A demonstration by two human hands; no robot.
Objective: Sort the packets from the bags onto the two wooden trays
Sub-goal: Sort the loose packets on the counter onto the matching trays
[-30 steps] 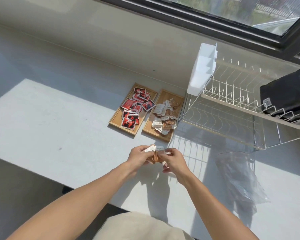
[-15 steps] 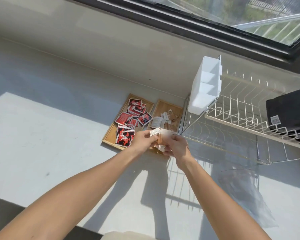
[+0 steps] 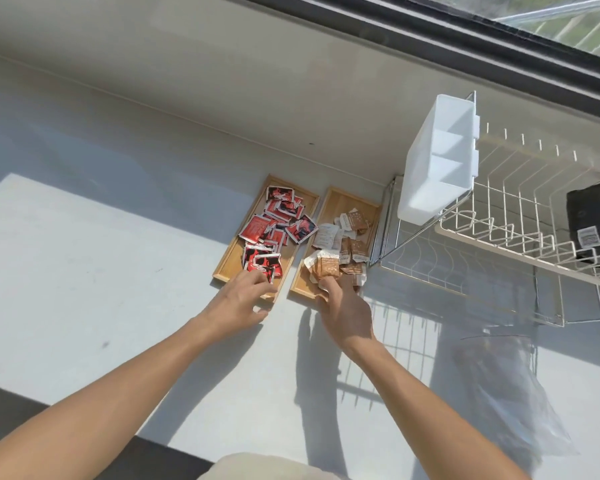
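Observation:
Two wooden trays lie side by side against the back wall. The left tray [image 3: 228,270] holds several red packets [image 3: 278,220]. The right tray [image 3: 340,201] holds several brown and white packets [image 3: 350,237]. My left hand [image 3: 239,301] hovers over the near end of the left tray with loosely curled fingers that hold nothing, its fingertips beside a red packet. My right hand [image 3: 345,308] is at the near end of the right tray, its fingers pinching a small bunch of brown packets [image 3: 326,268] that rests on the pile.
A white wire dish rack [image 3: 499,220] stands right of the trays, with a white plastic caddy [image 3: 437,161] hung on its left end and a black item [image 3: 593,220] on it. A clear plastic bag [image 3: 506,393] lies on the counter at the right.
Both hands reached forward from near my body to the trays. The left hand let go of the bunch and moved over the left tray; the right carried the brown packets to the right tray.

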